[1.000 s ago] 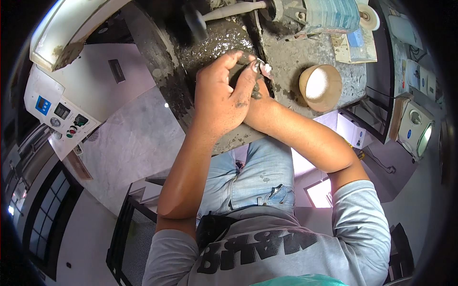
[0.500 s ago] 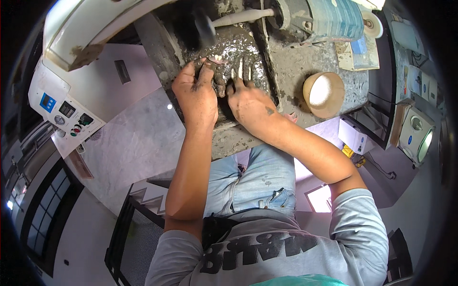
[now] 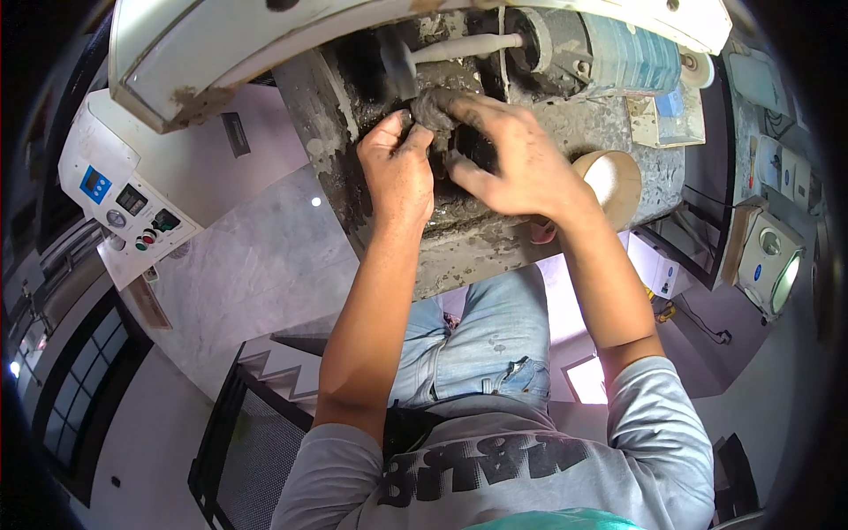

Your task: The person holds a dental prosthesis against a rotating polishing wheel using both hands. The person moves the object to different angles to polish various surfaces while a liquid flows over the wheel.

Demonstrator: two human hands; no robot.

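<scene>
My left hand (image 3: 397,172) pinches a small piece between thumb and fingers, below the dark polishing wheel (image 3: 397,64). It was a pink denture with whitish teeth a moment earlier; grey wet paste (image 3: 430,115) now hides most of it. From the right, my right hand (image 3: 521,159) reaches over, its muddy fingertips against that paste. Its thumb stands well apart from the fingers, which are a little blurred. The wheel sits on a pale tapered spindle (image 3: 468,46) coming out of the blue-wrapped motor (image 3: 618,53).
A cream bowl (image 3: 629,172) stands on the splattered bench (image 3: 477,261), right of my right wrist. Behind it is a small white box (image 3: 667,124). A white hood (image 3: 256,71) arches over the wheel. The control panel (image 3: 132,212) is at far left. A small pink item (image 3: 543,232) lies near the bench edge.
My right hand has lifted out of the wet grey slurry and moved up to the piece in my left hand, bringing paste onto it. The whole view has shifted slightly.
</scene>
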